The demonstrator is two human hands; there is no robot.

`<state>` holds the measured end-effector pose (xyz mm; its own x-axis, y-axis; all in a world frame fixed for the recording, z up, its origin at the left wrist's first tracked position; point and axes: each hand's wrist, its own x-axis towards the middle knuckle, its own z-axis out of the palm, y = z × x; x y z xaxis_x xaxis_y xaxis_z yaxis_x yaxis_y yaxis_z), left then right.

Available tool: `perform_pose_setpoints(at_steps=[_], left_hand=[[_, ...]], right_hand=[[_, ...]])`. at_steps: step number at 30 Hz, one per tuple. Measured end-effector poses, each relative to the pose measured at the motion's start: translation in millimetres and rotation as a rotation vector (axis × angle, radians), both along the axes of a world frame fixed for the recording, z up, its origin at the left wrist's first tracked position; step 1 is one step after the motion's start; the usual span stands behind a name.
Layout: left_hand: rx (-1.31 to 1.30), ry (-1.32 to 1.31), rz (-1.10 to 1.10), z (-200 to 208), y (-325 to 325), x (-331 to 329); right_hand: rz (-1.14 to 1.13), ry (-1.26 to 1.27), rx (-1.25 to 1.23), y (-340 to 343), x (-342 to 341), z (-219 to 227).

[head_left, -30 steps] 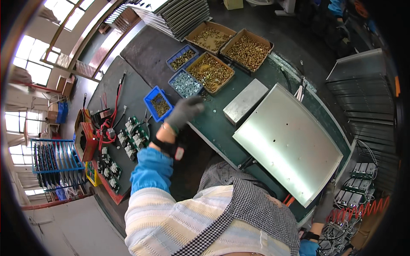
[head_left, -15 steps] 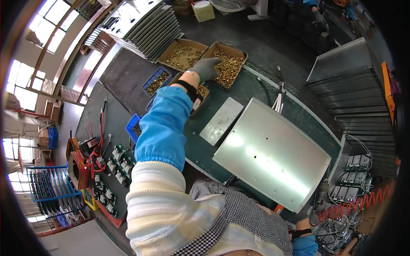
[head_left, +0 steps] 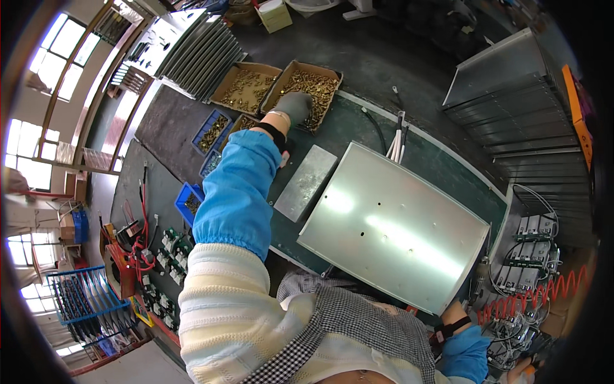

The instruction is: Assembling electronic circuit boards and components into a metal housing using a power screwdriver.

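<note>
My left hand [head_left: 296,107], in a grey glove, is down at a cardboard box [head_left: 338,83] of small brass-coloured fasteners [head_left: 313,82]. Its fingers curl downward over the near part of the box; the fingertips are hidden, so what they hold does not show. A large silver sheet-metal panel [head_left: 396,224] lies at an angle on the green-topped table [head_left: 358,118]. By the panel's lower right corner is my right hand [head_left: 455,312], bare above a black wrist band. Its fingers are hidden at the panel edge.
Left of the fastener box stand another cardboard box [head_left: 220,96] and small blue bins [head_left: 203,131]. A grey metal block [head_left: 306,184] lies beside the panel. White cables [head_left: 398,144] rise behind it. A red coiled hose [head_left: 534,297] hangs at right; circuit boards [head_left: 173,249] lie at left.
My left hand has lowered and its fingers have curled into the near part of the fastener box. My right hand has moved up to the panel's corner. The whole view has shifted slightly.
</note>
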<state>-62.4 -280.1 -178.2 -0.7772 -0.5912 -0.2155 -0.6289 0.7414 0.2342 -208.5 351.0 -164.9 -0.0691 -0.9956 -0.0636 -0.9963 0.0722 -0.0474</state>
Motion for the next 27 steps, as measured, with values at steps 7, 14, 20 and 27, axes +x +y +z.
perform_pose_setpoints(at_steps=[7, 14, 20, 27], left_hand=[[0.923, 0.834, 0.585, -5, -14, 30], [0.785, 1.056, 0.328, -9, -2, 52], [1.845, 1.591, 0.705, 3, 4, 52], [2.039, 1.399, 0.721, 45, 70, 63]], right_hand=[[0.006, -0.022, 0.035, 57, 5, 5], [-0.304, -0.011, 0.003, 145, 24, 35], [-0.358, 0.143, -0.516, 109, 30, 100], [-0.061, -0.368, -1.102, -13, 15, 155]])
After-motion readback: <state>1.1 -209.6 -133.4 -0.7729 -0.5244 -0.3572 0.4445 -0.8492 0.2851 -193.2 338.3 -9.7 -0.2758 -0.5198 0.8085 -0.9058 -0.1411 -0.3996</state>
